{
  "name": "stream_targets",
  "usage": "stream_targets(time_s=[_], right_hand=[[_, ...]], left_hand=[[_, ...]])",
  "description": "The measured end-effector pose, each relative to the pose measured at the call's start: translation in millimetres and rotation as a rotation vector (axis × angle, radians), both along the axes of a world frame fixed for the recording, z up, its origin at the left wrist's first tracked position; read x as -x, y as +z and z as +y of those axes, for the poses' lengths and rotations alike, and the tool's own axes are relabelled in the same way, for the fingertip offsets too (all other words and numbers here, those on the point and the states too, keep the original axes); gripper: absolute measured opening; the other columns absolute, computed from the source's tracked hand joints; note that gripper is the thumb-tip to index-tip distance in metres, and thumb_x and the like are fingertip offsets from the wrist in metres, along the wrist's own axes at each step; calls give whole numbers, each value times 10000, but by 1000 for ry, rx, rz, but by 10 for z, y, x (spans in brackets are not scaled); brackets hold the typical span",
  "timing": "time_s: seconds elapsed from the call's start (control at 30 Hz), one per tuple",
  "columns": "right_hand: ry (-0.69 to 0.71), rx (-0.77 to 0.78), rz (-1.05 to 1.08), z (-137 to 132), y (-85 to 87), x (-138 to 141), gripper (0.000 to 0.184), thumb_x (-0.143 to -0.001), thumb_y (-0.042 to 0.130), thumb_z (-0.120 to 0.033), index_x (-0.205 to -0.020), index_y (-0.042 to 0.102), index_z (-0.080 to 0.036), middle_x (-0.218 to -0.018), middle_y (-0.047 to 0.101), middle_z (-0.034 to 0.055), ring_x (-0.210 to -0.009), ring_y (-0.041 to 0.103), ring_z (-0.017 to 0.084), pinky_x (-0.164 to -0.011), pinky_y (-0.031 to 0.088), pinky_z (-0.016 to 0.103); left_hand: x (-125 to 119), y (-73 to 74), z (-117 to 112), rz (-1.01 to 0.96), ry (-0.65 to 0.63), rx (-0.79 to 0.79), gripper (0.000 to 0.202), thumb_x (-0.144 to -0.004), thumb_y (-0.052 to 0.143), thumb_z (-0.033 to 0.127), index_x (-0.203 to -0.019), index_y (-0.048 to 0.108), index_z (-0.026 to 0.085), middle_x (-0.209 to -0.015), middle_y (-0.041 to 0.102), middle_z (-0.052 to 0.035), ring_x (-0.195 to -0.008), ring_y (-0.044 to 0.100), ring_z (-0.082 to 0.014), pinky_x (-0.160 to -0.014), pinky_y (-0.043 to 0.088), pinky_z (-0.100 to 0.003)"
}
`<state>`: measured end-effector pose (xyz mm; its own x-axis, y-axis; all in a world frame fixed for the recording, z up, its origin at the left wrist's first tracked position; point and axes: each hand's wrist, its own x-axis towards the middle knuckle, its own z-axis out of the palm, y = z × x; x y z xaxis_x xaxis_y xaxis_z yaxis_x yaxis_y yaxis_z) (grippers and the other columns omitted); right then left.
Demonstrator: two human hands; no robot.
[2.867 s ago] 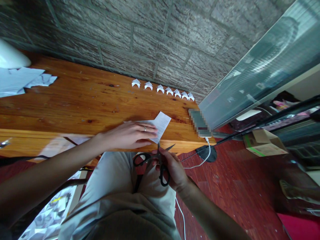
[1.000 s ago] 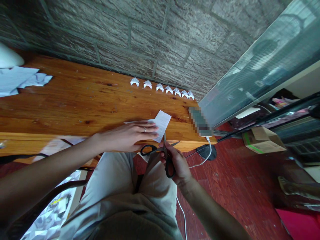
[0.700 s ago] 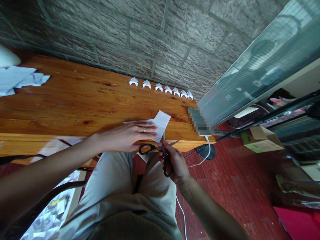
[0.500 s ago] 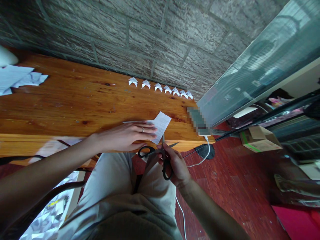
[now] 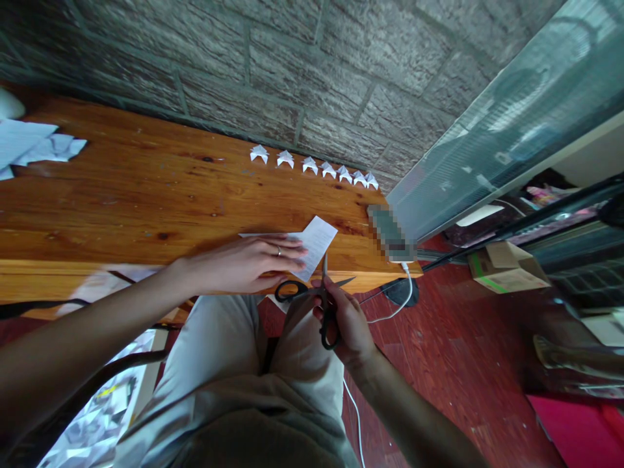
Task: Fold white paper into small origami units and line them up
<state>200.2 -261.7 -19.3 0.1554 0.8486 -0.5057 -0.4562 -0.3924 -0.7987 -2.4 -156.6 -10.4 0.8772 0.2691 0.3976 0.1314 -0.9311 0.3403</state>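
My left hand (image 5: 266,262) lies flat on the table near its front edge, fingers stretched across a white sheet of folded paper (image 5: 320,240). A squarish part of the paper sticks out past the fingertips, and a thin strip shows behind the hand. In my right hand (image 5: 351,324) is a pair of black-handled scissors (image 5: 324,296), gripped near the pivot with the blades spread apart. One blade points up along the paper's right side; whether it touches the paper I cannot tell. The other blade points right.
Several small folded paper pieces (image 5: 310,165) stand in a row by the brick wall. Loose papers (image 5: 29,142) lie at the table's left. A pixelated device (image 5: 390,231) with a white cable (image 5: 408,286) sits at the right end. A cardboard box (image 5: 507,266) is on the floor.
My right hand and the scissors have shifted slightly to the right, the blades still spread. My left hand stays flat on the paper. The view has moved a little.
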Motion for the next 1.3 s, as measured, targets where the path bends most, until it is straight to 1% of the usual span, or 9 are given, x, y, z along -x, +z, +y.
stream_targets(time_s=[0.2, 0.37, 0.47, 0.6, 0.7, 0.9, 1.0, 1.1, 1.3], right_hand=[[81, 24, -3, 8, -19, -79, 341, -649, 764, -447, -780, 723, -135, -588, 612, 2, -512, 507, 79, -460, 389, 183], [59, 23, -23, -86, -34, -193, 326, -668, 752, -442, -781, 727, -138, -591, 608, 3, -524, 509, 79, -466, 378, 180], [56, 26, -58, -160, -5, -333, 295, -671, 757, -427, -772, 726, -151, -656, 644, 17, -553, 530, 88, -473, 382, 192], [135, 43, -75, -255, 50, -474, 304, -686, 754, -446, -760, 731, -151, -614, 622, 19, -555, 522, 93, -471, 374, 193], [176, 38, -76, -296, 72, -500, 322, -685, 757, -461, -752, 737, -147, -648, 633, 32, -561, 523, 91, -472, 382, 190], [317, -15, -54, -266, 111, -442, 294, -733, 721, -408, -851, 745, -140, -666, 666, 45, -583, 562, 99, -502, 422, 190], [405, -31, -13, -227, 116, -405, 302, -727, 734, -368, -910, 735, -127, -693, 694, 56, -608, 609, 114, -544, 458, 205], [409, -36, 41, -193, 96, -367, 297, -690, 768, -326, -893, 728, -113, -752, 720, 75, -631, 649, 133, -601, 501, 236], [336, 7, 67, -176, 89, -300, 254, -661, 781, -292, -823, 720, -106, -712, 725, 75, -600, 667, 147, -606, 526, 255]], left_hand=[[-5, 18, -12, 3, 25, 57, 372, -890, 536, 205, -1255, 581, 255, -1392, 520, -13, -1338, 417, -165, -1159, 308, -366], [22, 46, 16, 30, 67, 161, 291, -903, 534, 261, -1170, 648, 276, -1303, 600, 10, -1291, 475, -162, -1126, 353, -346], [68, 52, 80, 2, 31, 206, 245, -883, 567, 285, -1095, 689, 270, -1216, 658, -1, -1236, 531, -168, -1087, 402, -346], [106, 88, 152, -10, -14, 211, 200, -862, 598, 293, -1017, 719, 258, -1120, 703, -20, -1181, 577, -177, -1062, 422, -352], [100, 150, 150, 1, 1, 236, 227, -868, 587, 285, -1057, 708, 251, -1103, 709, -28, -1137, 605, -175, -1006, 460, -314], [63, 198, 53, 81, 181, 149, 396, -879, 528, 239, -1270, 579, 277, -1134, 694, -11, -950, 672, -149, -875, 504, -252], [24, 143, 9, 92, 252, 59, 502, -864, 529, 210, -1360, 482, 272, -1255, 631, -26, -1064, 629, -157, -945, 474, -268], [-30, 77, -20, 79, 290, -7, 497, -873, 501, 182, -1359, 479, 285, -1401, 512, -8, -1219, 531, -160, -1055, 400, -300], [-126, 35, -6, 96, 242, 12, 461, -875, 448, 111, -1290, 556, 280, -1399, 514, 13, -1297, 454, -149, -1121, 329, -315]])
